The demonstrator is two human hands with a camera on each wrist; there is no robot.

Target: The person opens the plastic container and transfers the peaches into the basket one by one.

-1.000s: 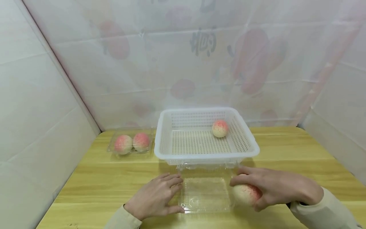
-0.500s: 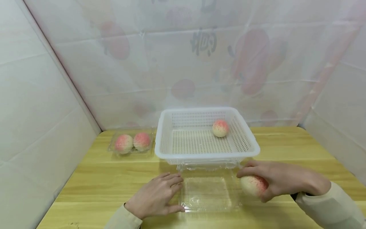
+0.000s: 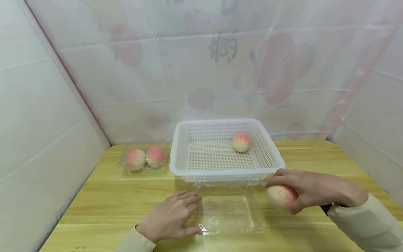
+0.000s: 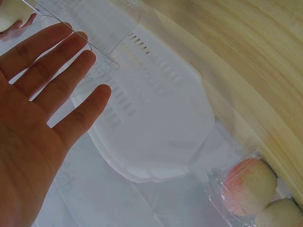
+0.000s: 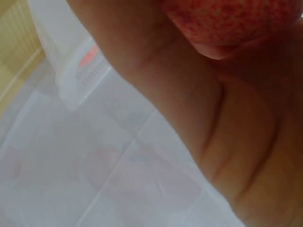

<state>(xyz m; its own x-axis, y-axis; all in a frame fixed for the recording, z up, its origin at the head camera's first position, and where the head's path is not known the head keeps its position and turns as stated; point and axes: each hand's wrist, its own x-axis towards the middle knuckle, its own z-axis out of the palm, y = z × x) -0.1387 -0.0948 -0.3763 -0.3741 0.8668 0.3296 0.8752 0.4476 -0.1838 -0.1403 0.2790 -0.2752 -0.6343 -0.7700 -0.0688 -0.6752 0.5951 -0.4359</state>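
My right hand (image 3: pixel 311 190) grips a peach (image 3: pixel 281 196), cream and red, held just right of a clear plastic clamshell box (image 3: pixel 226 213). In the right wrist view the peach's red side (image 5: pixel 232 19) shows close against my palm. The clamshell stands open with nothing inside, its lid side toward the basket. My left hand (image 3: pixel 173 217) lies at the box's left edge, fingertips and thumb at the rim. Seen from the left wrist, the fingers (image 4: pixel 71 80) are straight and spread along the clear plastic.
Behind the clamshell stands a white perforated basket (image 3: pixel 220 171) with one peach (image 3: pixel 242 141) in its right part. To its left, a second clear box (image 3: pixel 121 162) holds two peaches (image 3: pixel 145 158). A pale printed cloth (image 3: pixel 189 70) walls off the back of the wooden table (image 3: pixel 126 192).
My right hand has moved right and slightly away from me with the peach, from the clamshell's right edge to clear beside it. The left hand stays in place.
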